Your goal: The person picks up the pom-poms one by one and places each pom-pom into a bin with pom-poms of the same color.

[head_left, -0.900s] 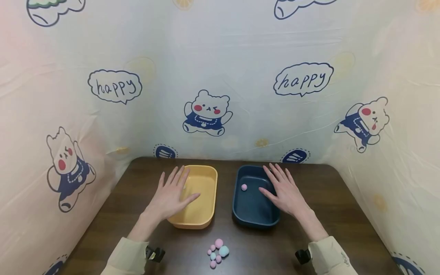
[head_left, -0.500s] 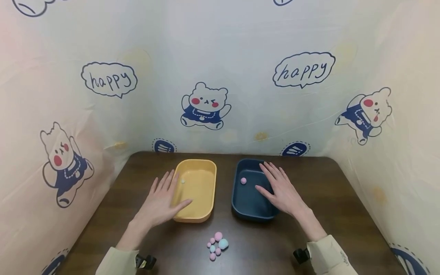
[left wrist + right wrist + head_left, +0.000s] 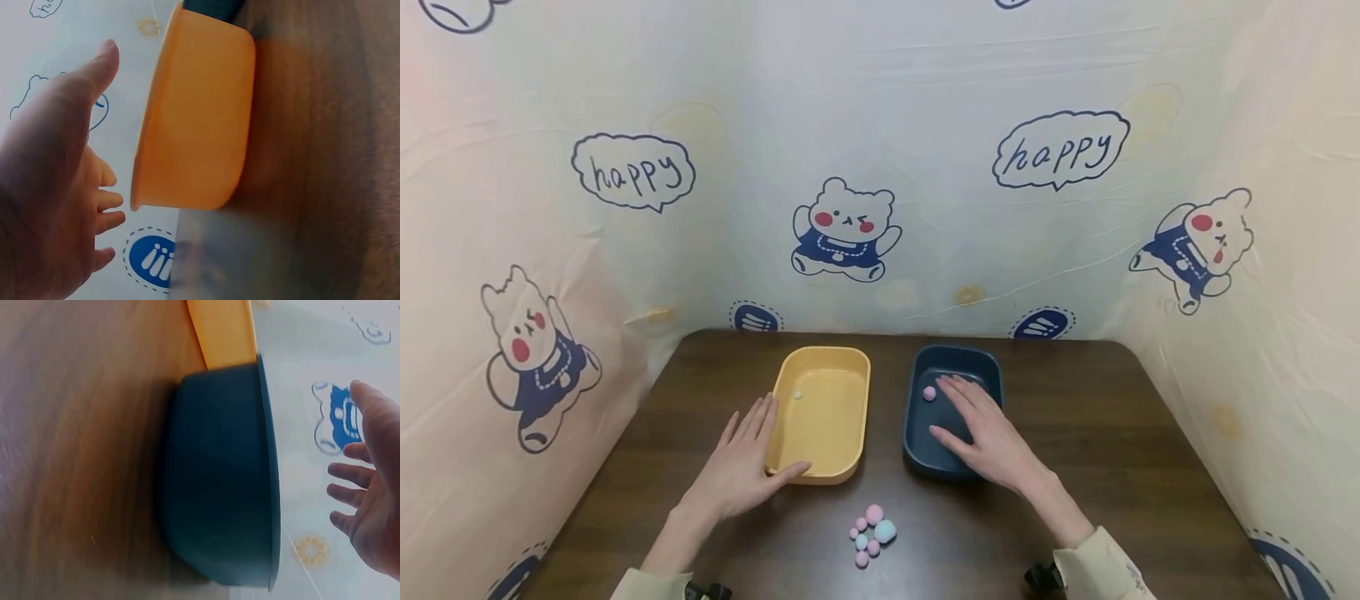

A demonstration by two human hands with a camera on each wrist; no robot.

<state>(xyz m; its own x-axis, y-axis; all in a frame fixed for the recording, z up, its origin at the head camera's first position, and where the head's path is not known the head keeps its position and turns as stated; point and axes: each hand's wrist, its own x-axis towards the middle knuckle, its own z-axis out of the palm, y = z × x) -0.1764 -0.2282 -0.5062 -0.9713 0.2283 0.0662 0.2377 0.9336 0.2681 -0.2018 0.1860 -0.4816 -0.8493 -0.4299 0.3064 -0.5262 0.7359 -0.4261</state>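
My left hand [image 3: 733,471] hovers at the near left corner of a yellow tray [image 3: 831,454], fingers straight and thumb spread. A tiny pale green ball [image 3: 797,394] lies inside that tray. Over the dark blue tray [image 3: 928,454] is my right hand [image 3: 992,437], its fingers extended and holding nothing. One pink ball [image 3: 929,393] sits in the blue tray, left of those fingertips. Both wrist views show the hands above the tray rims, apart from them. A small cluster of pink balls [image 3: 874,514] and light blue balls [image 3: 885,532] lies on the table before the trays.
The brown wooden table [image 3: 1075,400] carries both trays side by side with a gap between them. A pale printed curtain [image 3: 925,250] with cartoon bears encloses the back and both sides.
Both hands have drawn back toward me. The left has slid left, uncovering the pale green ball; the right has shifted left over the blue tray. The head view has tilted slightly down.
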